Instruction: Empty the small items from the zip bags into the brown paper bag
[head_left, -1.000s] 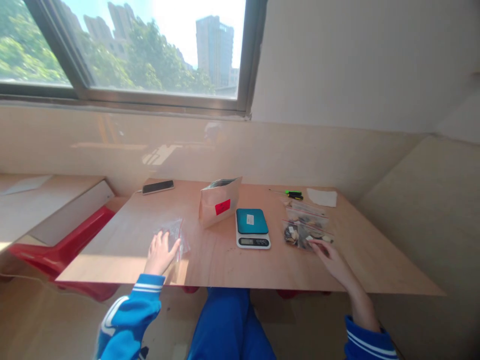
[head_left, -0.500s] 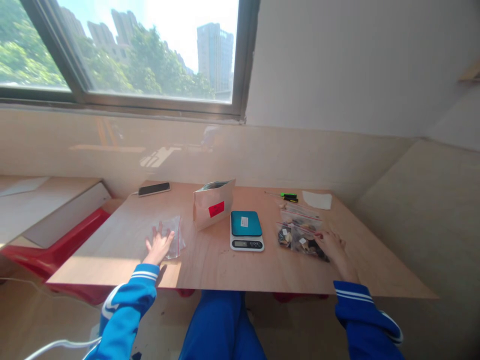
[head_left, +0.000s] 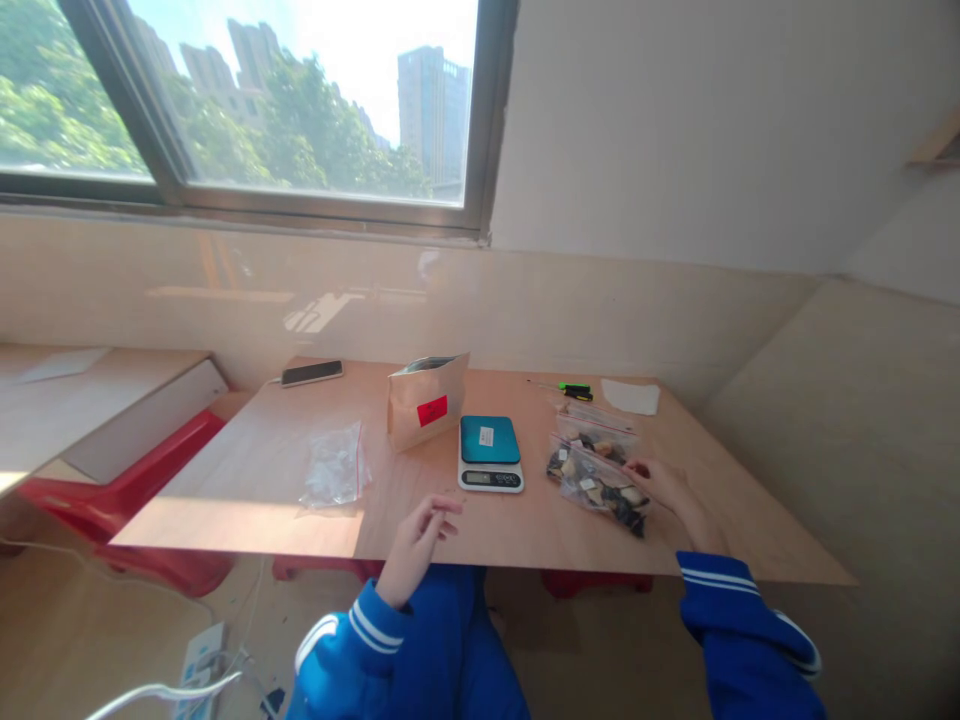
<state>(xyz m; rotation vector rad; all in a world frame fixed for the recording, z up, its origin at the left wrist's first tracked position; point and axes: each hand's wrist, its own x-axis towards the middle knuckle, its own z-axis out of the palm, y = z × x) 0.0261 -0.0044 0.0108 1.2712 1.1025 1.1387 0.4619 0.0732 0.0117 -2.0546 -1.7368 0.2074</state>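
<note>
My right hand [head_left: 667, 488] pinches the upper right corner of a clear zip bag [head_left: 596, 487] holding dark and tan pieces, which I cannot name. The bag is tilted, its lower right end toward the table's front edge. Behind it lie more such filled bags [head_left: 581, 440] with small white labels. My left hand [head_left: 417, 538] hovers near the front edge of the table, fingers loosely apart and nothing visible in them. Above it stands a kitchen scale [head_left: 490, 452] with a teal top and a white label. Left of that hand lies a clear plastic bag [head_left: 334, 468], flat and wrinkled.
Behind the scale's left side stands an opened brown paper pouch [head_left: 409, 405] with a red label. A phone [head_left: 312, 373] lies at the back left. Screwdrivers [head_left: 574, 390] and a white sheet [head_left: 631, 397] are at the back right. Red stools [head_left: 165, 500] sit below the table.
My left hand has left the clear plastic bag and moved right, to in front of the scale. My right hand has shifted the filled zip bag, which now lies tilted toward the front.
</note>
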